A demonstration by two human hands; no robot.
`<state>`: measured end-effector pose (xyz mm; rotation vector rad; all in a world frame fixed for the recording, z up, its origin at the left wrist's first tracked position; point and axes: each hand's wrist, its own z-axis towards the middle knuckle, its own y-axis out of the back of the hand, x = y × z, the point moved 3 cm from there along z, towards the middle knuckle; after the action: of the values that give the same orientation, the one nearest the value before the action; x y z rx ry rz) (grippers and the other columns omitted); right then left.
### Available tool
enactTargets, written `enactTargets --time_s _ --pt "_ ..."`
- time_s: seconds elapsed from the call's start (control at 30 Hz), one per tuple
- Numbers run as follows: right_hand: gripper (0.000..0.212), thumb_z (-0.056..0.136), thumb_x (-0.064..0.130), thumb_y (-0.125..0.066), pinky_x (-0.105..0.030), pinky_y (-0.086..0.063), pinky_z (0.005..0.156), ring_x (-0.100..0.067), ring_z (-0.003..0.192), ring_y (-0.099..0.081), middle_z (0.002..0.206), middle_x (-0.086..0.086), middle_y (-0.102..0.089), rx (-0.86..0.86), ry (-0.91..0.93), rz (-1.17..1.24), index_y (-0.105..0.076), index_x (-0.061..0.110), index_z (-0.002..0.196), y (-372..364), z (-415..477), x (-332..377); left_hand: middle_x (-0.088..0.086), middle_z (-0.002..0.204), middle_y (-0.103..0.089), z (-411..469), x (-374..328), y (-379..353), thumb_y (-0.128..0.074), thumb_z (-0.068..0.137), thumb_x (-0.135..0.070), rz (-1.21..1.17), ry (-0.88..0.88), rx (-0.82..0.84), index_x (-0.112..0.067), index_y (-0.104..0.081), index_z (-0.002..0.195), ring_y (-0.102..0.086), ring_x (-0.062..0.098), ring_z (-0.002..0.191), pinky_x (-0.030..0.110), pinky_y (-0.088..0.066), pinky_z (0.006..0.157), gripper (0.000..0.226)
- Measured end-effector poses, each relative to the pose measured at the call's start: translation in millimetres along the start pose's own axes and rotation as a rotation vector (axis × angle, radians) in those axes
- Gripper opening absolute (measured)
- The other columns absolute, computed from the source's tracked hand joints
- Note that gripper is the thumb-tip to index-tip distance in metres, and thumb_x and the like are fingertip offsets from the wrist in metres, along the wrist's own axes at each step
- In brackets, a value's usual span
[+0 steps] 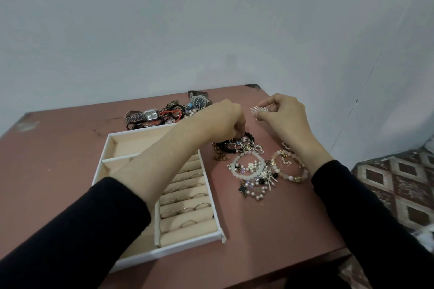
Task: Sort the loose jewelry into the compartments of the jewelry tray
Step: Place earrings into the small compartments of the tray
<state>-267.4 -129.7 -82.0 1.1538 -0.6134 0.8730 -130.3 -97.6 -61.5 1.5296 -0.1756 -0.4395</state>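
sleeves (70, 230) cross the tray (187, 247), rings (187, 206) already slotted (far compartment bare). left hand (223, 119) pinches a bead bracelet (250, 136) from the pile (256, 169) on the counter (270, 230); right hand (284, 112) pinches a silver piece (256, 110). watches (150, 115) wait behind.

A reddish-brown matte tabletop (270, 230), scuffed pale at its far left corner, stands against a plain pale grey wall (164, 30). To its right lies a floor covering (399, 183) patterned in brown and cream diamonds.
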Motion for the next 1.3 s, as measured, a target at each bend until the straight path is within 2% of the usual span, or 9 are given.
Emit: enactTargets --time_s 0.23,0.37,0.57,0.7,0.8,0.9,1.0,1.17,1.3 --pt "0.012 0.076 0.016 -0.072 -0.004 -0.037 0.050 -0.015 0.084 -0.060 0.090 -0.007 -0.065 -0.045 -0.031 0.048 -0.066 0.018 0.087 3.3 0.7 -2.1 0.005 0.088 -0.070 -4.5 -1.1 3.1 -0.061 0.080 -0.002 -0.222 0.072 -0.080 -0.014 -0.066 0.090 -0.065 0.017 0.081 0.027 -0.051 0.075 0.016" --pt "0.011 0.076 0.018 -0.072 -0.012 -0.039 0.058 -0.017 0.085 -0.064 0.085 -0.007 -0.067 -0.045 -0.035 0.073 -0.068 0.018 0.086 3.5 -0.9 -1.0 -0.003 0.074 -0.061 -11.5 2.2 16.3 -0.069 0.078 -0.009 -0.411 0.156 -0.143 -0.015 -0.065 0.091 -0.056 0.009 0.067 0.018 -0.044 0.061 0.015" --pt "0.010 0.078 0.016 -0.070 -0.017 -0.044 0.065 -0.022 0.085 -0.064 0.086 -0.011 -0.067 -0.018 -0.009 0.101 -0.067 0.021 0.086 2.4 -7.6 3.7 -0.003 0.062 -0.062 -45.9 18.0 36.8 -0.068 0.079 -0.008 -0.578 0.207 -0.241 -0.012 -0.065 0.084 -0.056 -0.001 0.051 0.017 -0.050 0.058 0.007" --pt "0.012 0.081 0.015 -0.069 -0.016 -0.043 0.062 -0.026 0.074 -0.061 0.078 -0.012 -0.065 0.046 0.032 0.088 -0.068 0.025 0.087 -5.0 -22.3 16.8 -0.002 0.075 -0.069 -101.5 50.1 34.7 -0.073 0.076 -0.013 -0.560 0.280 -0.404 -0.021 -0.069 0.084 -0.062 0.005 0.065 0.014 -0.046 0.066 0.012" --pt "0.013 0.082 0.014 -0.068 -0.016 -0.041 0.055 -0.014 0.059 -0.050 0.065 0.001 -0.054 0.120 0.082 0.152 -0.070 0.025 0.090 -17.6 -36.9 38.2 -0.003 0.079 -0.072 -145.5 79.5 27.7 -0.076 0.073 -0.016 -0.635 0.389 -0.479 -0.024 -0.069 0.082 -0.066 0.005 0.074 0.017 -0.047 0.072 0.014" --pt "0.014 0.082 0.015 -0.069 -0.015 -0.039 0.053 -0.008 0.059 -0.048 0.066 0.004 -0.053 0.205 0.153 0.208 -0.070 0.027 0.090 -37.7 -50.6 65.8 0.007 0.081 -0.074 -178.1 99.0 23.3 -0.074 0.075 -0.009 -0.785 0.429 -0.510 -0.013 -0.071 0.089 -0.069 0.014 0.082 0.024 -0.051 0.082 0.015" --pt "0.015 0.081 0.014 -0.070 -0.010 -0.036 0.052 -0.007 0.060 -0.048 0.068 0.002 -0.054 0.255 0.206 0.251 -0.070 0.028 0.086 -62.0 -62.0 88.9 0.018 0.091 -0.072 -196.9 108.7 19.2 -0.070 0.073 0.004 -0.930 0.432 -0.568 0.001 -0.069 0.092 -0.067 0.017 0.082 0.017 -0.051 0.079 0.019" --pt "0.015 0.079 0.013 -0.071 -0.030 -0.050 0.066 -0.008 0.065 -0.049 0.069 0.004 -0.053 0.331 0.223 0.283 -0.072 0.026 0.086 -93.4 -72.7 111.3 0.007 0.090 -0.074 -202.4 119.4 18.4 -0.072 0.071 0.006 -0.943 0.386 -0.460 -0.004 -0.071 0.083 -0.069 0.013 0.086 0.016 -0.052 0.080 0.017" --pt "0.016 0.079 0.014 -0.071 -0.009 -0.038 0.058 -0.003 0.062 -0.046 0.070 0.002 -0.055 0.413 0.315 0.210 -0.073 0.027 0.087 -103.1 -76.7 127.8 0.015 0.090 -0.073 -202.0 114.2 18.4 -0.070 0.072 0.010 -0.941 0.333 -0.416 -0.001 -0.070 0.086 -0.070 0.024 0.087 0.027 -0.055 0.079 0.018"
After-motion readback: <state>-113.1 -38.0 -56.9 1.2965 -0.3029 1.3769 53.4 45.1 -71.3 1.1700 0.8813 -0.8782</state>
